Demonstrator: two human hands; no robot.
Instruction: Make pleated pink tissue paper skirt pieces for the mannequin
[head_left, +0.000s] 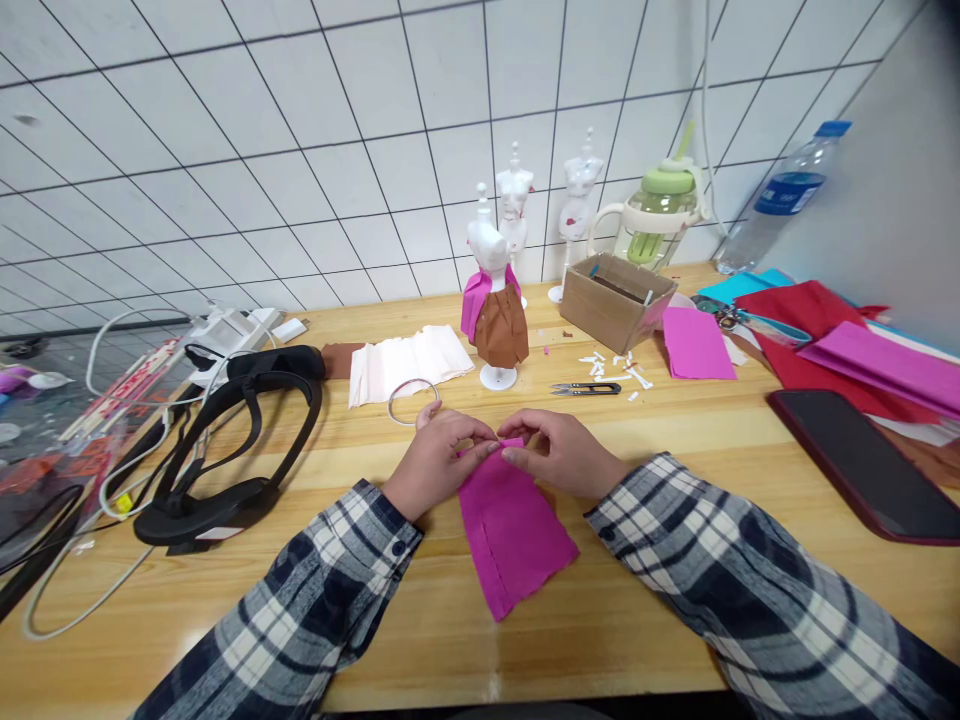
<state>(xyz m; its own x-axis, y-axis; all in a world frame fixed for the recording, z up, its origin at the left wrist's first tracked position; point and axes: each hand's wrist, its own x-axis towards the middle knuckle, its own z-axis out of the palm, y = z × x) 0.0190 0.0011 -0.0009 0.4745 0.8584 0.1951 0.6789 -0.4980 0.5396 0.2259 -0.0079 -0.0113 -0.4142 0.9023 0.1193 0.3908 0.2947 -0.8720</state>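
Observation:
A piece of magenta fabric hangs down toward me over the wooden table, its far edge pinched in both hands. My left hand is closed on that edge, thumb and index finger together. Close beside it, my right hand pinches the same edge, the fingertips of both hands nearly touching. Just beyond them stands a small white dress form wearing a brown skirt and a magenta piece at its side. Thread snips lie beyond my right hand, near white scraps.
Two more dress forms stand by the tiled wall, near a cardboard box and a green-lidded bottle. On the right are a phone and folded fabrics. A black headset strap and cables occupy the left; pale cloth lies mid-table.

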